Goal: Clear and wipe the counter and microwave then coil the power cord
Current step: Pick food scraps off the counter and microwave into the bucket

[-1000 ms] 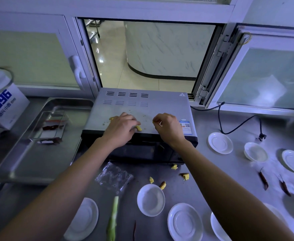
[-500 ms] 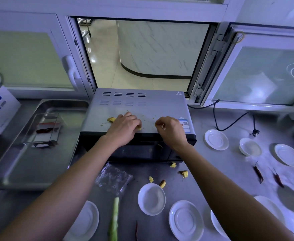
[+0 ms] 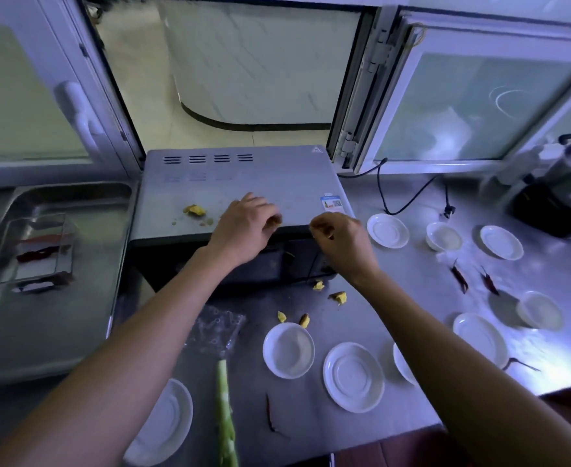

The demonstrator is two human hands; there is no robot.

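The silver microwave [image 3: 277,176] stands at the middle back of the steel counter [image 3: 422,274]. Yellow food scraps [image 3: 194,210] and crumbs lie on the left of its top. My left hand [image 3: 247,227] is at the top's front edge, its fingertips curled round a yellowish scrap. My right hand [image 3: 341,244] hovers just off the front right corner, thumb and forefinger pinching a tiny bit. The black power cord [image 3: 409,203] loops over the counter right of the microwave, and its plug [image 3: 448,210] lies loose.
Several white saucers [image 3: 353,375] and small bowls [image 3: 289,348], dried red chilies [image 3: 459,278], yellow scraps [image 3: 339,296], a green stalk [image 3: 225,416] and a clear plastic bag [image 3: 215,328] litter the counter. A large steel tray [image 3: 58,332] lies left, a pot [image 3: 567,183] far right.
Both hands have drawn from the microwave's top toward its front right edge. The left hand has uncovered the yellow scraps at the left. The camera has tilted down.
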